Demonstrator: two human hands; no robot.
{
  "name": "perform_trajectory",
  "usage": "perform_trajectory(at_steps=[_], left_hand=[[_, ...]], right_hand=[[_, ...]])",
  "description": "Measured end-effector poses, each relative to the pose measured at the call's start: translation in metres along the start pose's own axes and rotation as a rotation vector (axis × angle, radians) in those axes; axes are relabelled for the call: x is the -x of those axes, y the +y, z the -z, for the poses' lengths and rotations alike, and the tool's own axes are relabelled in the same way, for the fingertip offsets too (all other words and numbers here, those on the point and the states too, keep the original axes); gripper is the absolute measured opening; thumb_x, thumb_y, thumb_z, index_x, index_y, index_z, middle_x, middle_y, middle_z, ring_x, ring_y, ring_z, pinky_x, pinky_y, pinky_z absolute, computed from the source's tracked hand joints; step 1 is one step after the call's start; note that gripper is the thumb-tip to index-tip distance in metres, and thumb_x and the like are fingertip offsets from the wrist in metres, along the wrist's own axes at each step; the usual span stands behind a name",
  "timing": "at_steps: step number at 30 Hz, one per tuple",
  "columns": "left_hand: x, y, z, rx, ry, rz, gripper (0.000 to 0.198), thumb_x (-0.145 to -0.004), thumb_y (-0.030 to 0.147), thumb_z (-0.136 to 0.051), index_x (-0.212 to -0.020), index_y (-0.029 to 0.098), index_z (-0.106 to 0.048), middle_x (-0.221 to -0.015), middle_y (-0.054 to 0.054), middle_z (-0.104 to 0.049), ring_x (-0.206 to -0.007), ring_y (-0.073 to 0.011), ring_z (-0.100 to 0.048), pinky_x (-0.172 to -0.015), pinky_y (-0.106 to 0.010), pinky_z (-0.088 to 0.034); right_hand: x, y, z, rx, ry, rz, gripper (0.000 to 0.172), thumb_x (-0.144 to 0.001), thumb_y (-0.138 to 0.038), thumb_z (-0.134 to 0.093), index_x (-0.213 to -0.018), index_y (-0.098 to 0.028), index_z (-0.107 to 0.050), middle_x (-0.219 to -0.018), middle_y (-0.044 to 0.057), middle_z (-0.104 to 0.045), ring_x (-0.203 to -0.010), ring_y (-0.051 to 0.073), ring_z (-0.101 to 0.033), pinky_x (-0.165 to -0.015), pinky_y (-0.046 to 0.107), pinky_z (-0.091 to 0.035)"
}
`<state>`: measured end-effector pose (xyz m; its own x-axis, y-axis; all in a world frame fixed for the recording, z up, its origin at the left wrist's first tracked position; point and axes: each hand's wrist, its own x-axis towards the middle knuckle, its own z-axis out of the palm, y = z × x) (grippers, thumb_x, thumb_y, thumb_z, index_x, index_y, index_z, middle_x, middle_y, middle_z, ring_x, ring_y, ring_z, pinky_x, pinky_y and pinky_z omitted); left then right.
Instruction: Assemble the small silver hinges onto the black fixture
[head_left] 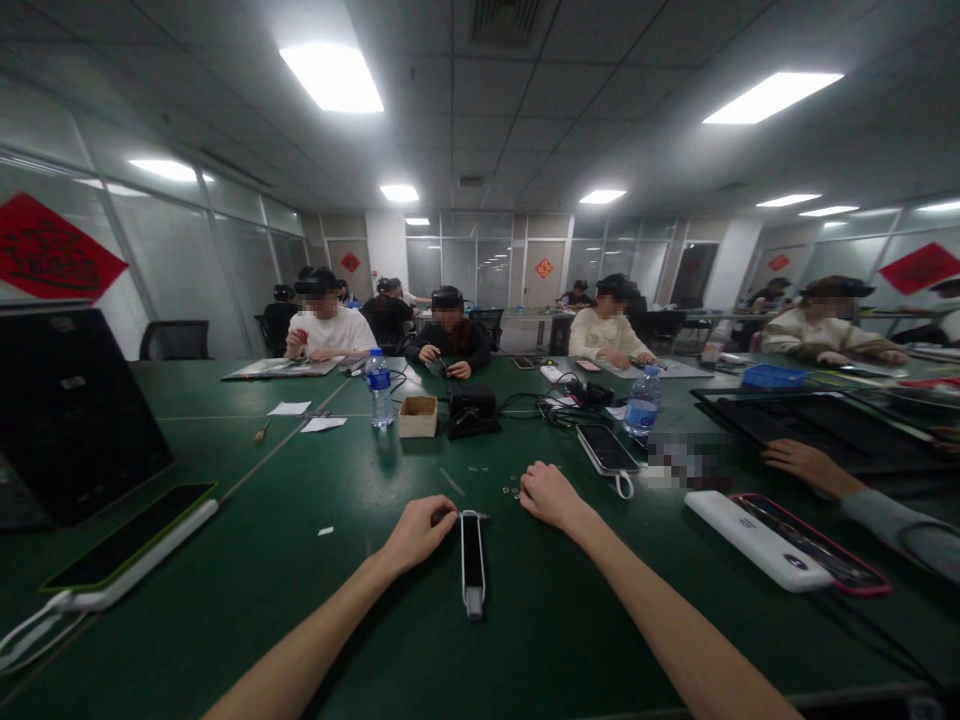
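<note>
My left hand rests low over the green table, thumb and fingers closed together. A small dark thing shows at its fingertips, too small to name. Just right of those fingertips lies a slim device with a white rim, a black face and a grey end towards me. My right hand is farther right, fingers curled down to the table and closed; whatever they hold is hidden. Several tiny light pieces lie beside its fingertips. A clear strip lies beyond the two hands.
Ahead stand a small open box, a black device and water bottles. To the right are a phone, a white power bank and a co-worker's hand. A phone and black panel are left.
</note>
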<state>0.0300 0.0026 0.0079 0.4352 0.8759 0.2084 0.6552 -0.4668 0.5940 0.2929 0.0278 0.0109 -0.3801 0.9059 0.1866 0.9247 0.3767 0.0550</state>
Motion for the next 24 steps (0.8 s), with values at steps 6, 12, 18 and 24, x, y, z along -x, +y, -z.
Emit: perform_trajectory(at_steps=[6, 12, 18, 24], left_hand=[[0.0001, 0.0022, -0.0006, 0.006, 0.018, -0.005, 0.027, -0.087, 0.036, -0.047, -0.092, 0.018, -0.066, -0.091, -0.004, -0.069, -0.08, -0.0182, -0.061, -0.073, -0.028, -0.047], [-0.0012, -0.0035, -0.0023, -0.002, 0.035, -0.004, 0.027, -0.087, 0.035, -0.047, -0.092, 0.018, -0.066, -0.091, -0.004, -0.068, -0.08, -0.0181, -0.061, -0.073, -0.028, -0.046], [0.0002, -0.0029, -0.0008, 0.029, 0.027, 0.006, 0.026, -0.087, 0.035, -0.048, -0.095, 0.018, -0.066, -0.093, -0.003, -0.067, -0.082, -0.018, -0.06, -0.072, -0.027, -0.046], [0.0006, -0.001, 0.0, 0.018, 0.033, -0.002, 0.025, -0.088, 0.034, -0.048, -0.094, 0.018, -0.066, -0.092, -0.003, -0.067, -0.081, -0.0179, -0.06, -0.073, -0.028, -0.046]], right_hand=[[-0.0003, 0.001, -0.0001, 0.022, 0.003, 0.015, 0.021, -0.086, -0.023, -0.048, -0.085, -0.012, -0.066, -0.091, 0.013, -0.064, -0.089, 0.022, -0.055, -0.078, 0.033, -0.041], [-0.0016, 0.0021, -0.0015, 0.018, 0.016, 0.017, 0.022, -0.087, -0.02, -0.045, -0.087, -0.012, -0.065, -0.091, 0.014, -0.064, -0.088, 0.023, -0.055, -0.078, 0.033, -0.042], [0.001, 0.004, 0.0023, -0.037, 0.002, 0.042, 0.022, -0.087, -0.023, -0.046, -0.084, -0.014, -0.066, -0.089, 0.011, -0.064, -0.086, 0.022, -0.056, -0.076, 0.033, -0.042], [0.0, 0.0049, 0.0013, -0.183, -0.053, -0.087, 0.017, -0.083, -0.024, -0.051, -0.082, -0.016, -0.066, -0.09, 0.01, -0.064, -0.088, 0.022, -0.058, -0.075, 0.031, -0.043]])
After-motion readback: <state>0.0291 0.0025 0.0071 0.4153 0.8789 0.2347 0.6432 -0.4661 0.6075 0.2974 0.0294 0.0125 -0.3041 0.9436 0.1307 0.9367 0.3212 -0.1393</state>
